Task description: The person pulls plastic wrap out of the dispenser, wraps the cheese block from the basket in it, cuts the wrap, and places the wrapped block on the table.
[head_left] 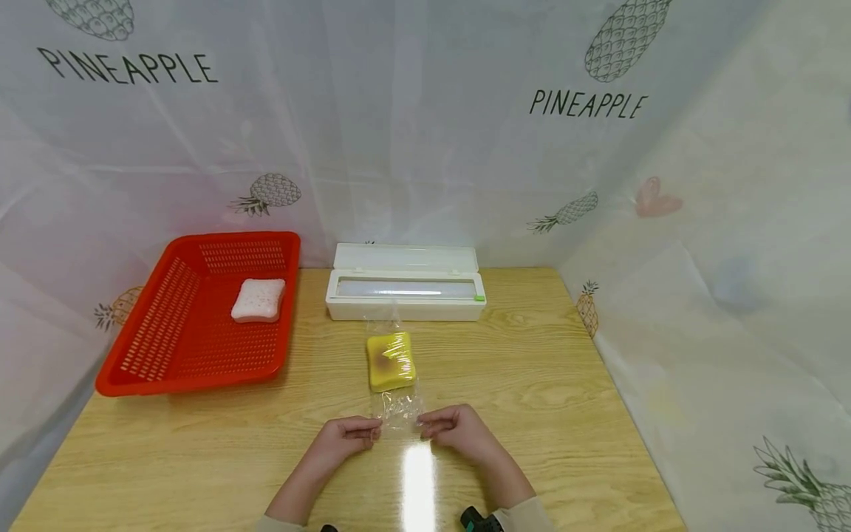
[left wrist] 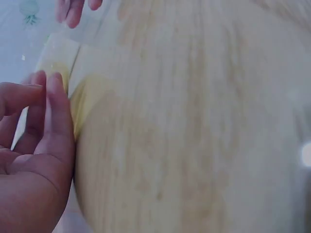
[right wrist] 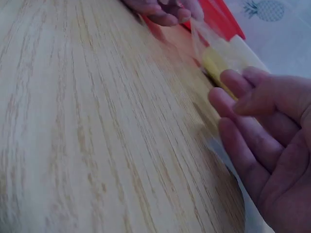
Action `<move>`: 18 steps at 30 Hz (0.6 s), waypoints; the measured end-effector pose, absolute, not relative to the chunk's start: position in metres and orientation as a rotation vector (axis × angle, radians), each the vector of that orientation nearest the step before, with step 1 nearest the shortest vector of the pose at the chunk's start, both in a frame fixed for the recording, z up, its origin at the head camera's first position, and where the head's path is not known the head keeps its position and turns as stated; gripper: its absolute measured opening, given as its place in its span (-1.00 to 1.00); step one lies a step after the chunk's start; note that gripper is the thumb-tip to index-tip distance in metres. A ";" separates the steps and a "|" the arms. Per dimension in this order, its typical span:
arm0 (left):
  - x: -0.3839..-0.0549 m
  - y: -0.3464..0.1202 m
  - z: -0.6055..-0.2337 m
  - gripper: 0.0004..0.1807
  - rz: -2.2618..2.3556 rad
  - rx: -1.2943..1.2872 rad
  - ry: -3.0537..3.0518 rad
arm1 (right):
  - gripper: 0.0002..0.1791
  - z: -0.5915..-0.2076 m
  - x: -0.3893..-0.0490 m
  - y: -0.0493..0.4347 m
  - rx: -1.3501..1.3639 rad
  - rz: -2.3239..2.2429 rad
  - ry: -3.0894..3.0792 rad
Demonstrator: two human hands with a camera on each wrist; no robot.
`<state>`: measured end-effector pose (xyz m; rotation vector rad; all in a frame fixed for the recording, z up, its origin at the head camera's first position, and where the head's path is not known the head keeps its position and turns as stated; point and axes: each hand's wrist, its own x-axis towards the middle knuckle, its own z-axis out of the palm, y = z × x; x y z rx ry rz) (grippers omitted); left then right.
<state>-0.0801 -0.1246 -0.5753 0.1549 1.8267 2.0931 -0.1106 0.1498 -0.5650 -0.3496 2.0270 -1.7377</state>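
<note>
A yellow sponge point(head_left: 391, 362), shaped like a bread slice with a brownish patch, lies on the table under clear plastic wrap point(head_left: 401, 408). The wrap sticks out beyond the sponge at its far and near ends. At the near left corner of the wrap, my left hand point(head_left: 342, 442) pinches the film between thumb and fingers. My right hand point(head_left: 465, 434) pinches the opposite near corner, its thumb against the index finger in the right wrist view. Behind the sponge stands a white wrap dispenser box point(head_left: 407, 309) with its lid raised and a roll inside.
A red plastic basket point(head_left: 199, 386) stands at the back left, with a pale pink sponge point(head_left: 258, 299) inside. The wooden table point(head_left: 532, 399) meets a pineapple-print curtain point(head_left: 412, 148) at the back and sides. A bright light reflection crosses the table between the forearms.
</note>
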 end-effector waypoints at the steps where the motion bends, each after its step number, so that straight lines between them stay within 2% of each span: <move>1: -0.080 -0.124 -0.573 -0.66 2.085 0.157 1.849 | -0.64 -0.564 -0.111 0.150 -0.354 -1.740 2.033; 7: -0.084 -0.119 -0.562 -0.73 2.065 0.053 2.052 | -0.78 -0.558 -0.117 0.145 -0.327 -1.809 2.058; 18: -0.112 -0.113 -0.541 -0.88 1.972 -0.051 2.407 | -0.86 -0.502 -0.140 0.131 -0.390 -1.873 2.220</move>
